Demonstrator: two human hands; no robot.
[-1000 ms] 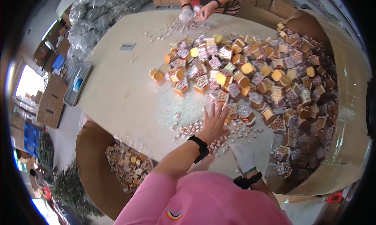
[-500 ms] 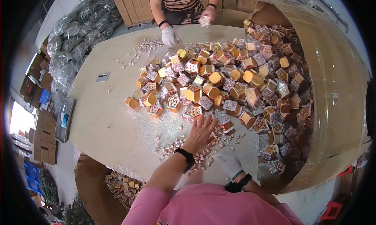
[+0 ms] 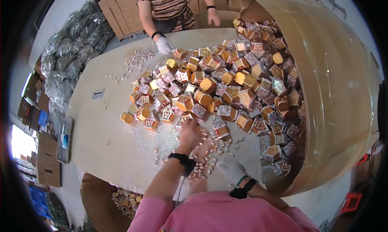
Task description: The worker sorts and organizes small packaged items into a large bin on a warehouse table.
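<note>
A broad heap of small house-shaped ornaments (image 3: 207, 84), brown with gold bases and glittery or red-dotted roofs, spreads over the table. At the heap's near edge my bare left hand (image 3: 190, 134) has its fingers curled down onto a red-and-white house ornament (image 3: 184, 119), which the fingers partly cover. My right hand (image 3: 231, 170), in a white glove, lies low on the table with its fingers stretched out and nothing seen in them. Just left of it are many small loose pale-pink pieces (image 3: 208, 156). Shiny glitter (image 3: 155, 140) covers the tabletop left of my left hand.
Across the table (image 3: 87, 131), a co-worker's gloved hand (image 3: 163, 45) touches a brown ornament. A large cardboard box (image 3: 335, 90) lies on its side at the right, ornaments spilling out. Another box (image 3: 95, 195) stands below left. Plastic-wrapped bundles (image 3: 72, 54) are piled far left.
My left hand was spread flat and is now curled at an ornament, a little to the left. My right hand stays low. The co-worker's bare hand no longer has an ornament. The view has shifted slightly.
</note>
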